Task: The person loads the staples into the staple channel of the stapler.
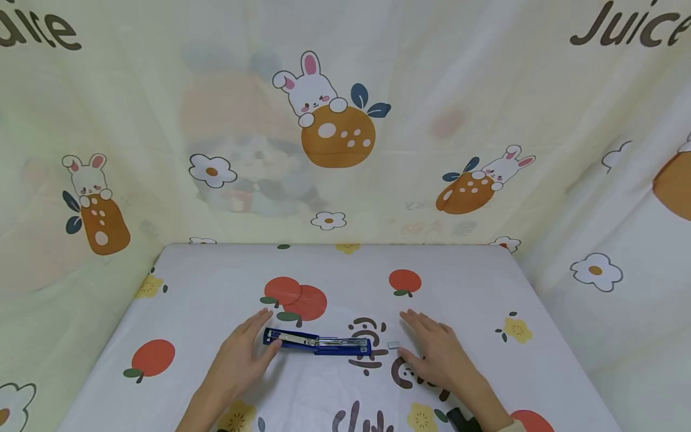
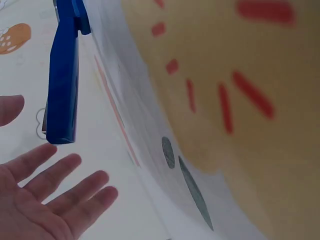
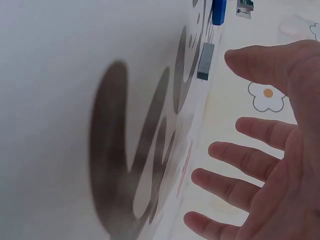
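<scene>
A blue stapler (image 1: 318, 343) lies swung open lengthwise on the table, its metal inside facing up in the head view. Just right of its end sits a small grey strip of staples (image 1: 393, 345), also visible in the right wrist view as a short grey block (image 3: 205, 61). At the stapler's left end, my left hand (image 1: 243, 354) is spread with straight fingers, thumb close to the blue body (image 2: 62, 90); whether it touches, I cannot tell. My right hand (image 1: 439, 354) holds nothing, fingers extended, its thumb beside the staples.
A white cloth printed with fruit and flowers covers the table (image 1: 205, 300). Behind it hangs a pale patterned curtain (image 1: 378, 204), with more cloth at both sides. A black object (image 1: 463, 420) shows by my right wrist.
</scene>
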The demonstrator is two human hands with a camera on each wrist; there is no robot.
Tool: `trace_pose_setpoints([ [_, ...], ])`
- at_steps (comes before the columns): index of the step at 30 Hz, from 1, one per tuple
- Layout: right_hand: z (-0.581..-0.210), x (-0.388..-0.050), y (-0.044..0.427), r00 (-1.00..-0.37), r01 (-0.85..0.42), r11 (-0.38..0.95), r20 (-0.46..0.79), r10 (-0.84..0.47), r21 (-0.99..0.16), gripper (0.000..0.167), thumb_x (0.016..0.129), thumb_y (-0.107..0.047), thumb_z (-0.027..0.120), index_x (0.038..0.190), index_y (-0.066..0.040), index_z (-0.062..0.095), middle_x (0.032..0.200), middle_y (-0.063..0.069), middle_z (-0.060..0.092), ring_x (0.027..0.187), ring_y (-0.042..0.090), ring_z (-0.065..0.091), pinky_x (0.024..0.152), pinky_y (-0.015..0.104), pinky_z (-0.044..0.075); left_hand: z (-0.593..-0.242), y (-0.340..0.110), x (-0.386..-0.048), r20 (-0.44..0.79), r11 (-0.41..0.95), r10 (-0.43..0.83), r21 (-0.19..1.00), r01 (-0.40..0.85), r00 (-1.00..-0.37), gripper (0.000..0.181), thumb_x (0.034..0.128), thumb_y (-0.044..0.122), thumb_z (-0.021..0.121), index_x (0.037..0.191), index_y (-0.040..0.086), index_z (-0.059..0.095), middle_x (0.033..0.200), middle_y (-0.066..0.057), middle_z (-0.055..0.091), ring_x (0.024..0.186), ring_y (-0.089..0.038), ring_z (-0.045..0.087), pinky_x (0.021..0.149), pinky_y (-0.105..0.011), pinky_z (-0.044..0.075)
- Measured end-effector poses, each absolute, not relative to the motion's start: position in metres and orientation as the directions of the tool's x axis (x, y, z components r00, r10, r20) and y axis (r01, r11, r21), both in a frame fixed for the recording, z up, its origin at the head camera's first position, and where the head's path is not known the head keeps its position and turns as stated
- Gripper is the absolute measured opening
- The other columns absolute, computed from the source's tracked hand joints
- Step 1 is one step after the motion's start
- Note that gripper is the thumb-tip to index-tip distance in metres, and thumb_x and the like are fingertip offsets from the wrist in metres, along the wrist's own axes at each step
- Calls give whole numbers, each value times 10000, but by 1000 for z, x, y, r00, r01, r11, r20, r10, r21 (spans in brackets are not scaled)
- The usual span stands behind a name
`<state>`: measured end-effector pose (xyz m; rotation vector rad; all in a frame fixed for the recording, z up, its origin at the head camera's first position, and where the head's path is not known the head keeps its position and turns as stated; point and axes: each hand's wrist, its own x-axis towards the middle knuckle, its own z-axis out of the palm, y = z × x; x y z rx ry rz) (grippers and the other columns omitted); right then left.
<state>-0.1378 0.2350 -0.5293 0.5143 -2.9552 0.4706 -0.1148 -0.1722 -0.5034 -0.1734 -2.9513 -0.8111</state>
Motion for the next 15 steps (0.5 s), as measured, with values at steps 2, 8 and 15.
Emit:
trace_pose_setpoints([
  [2,-530,-138,234,-934,-353,894,159,-320,-277,703,924,-380,804,1536,-149,545,1545,142,601,1408,387,587,1080,689,485,-502,-171,-114,98,852,84,508,122,-992,650,984,409,739,1545,144,545,1600,-138,546,1468,-404,531,1165,-624,473],
  [8,-529,-138,230,-931,-361,894,163,-328,-264,654,921,-360,811,1491,-129,588,1482,116,656,1370,344,626,1045,619,533,-501,-171,-114,91,830,95,542,130,-991,564,985,339,756,1486,126,607,1536,-123,607,1427,-383,573,1161,-604,485],
  [15,-530,-137,225,-940,-340,891,148,-308,-301,511,918,-334,822,1367,-123,698,1334,66,737,1274,300,680,996,542,558,-503,-173,-118,96,771,122,618,155,-988,456,960,234,792,1380,95,680,1413,-102,699,1337,-329,653,1026,-481,603],
])
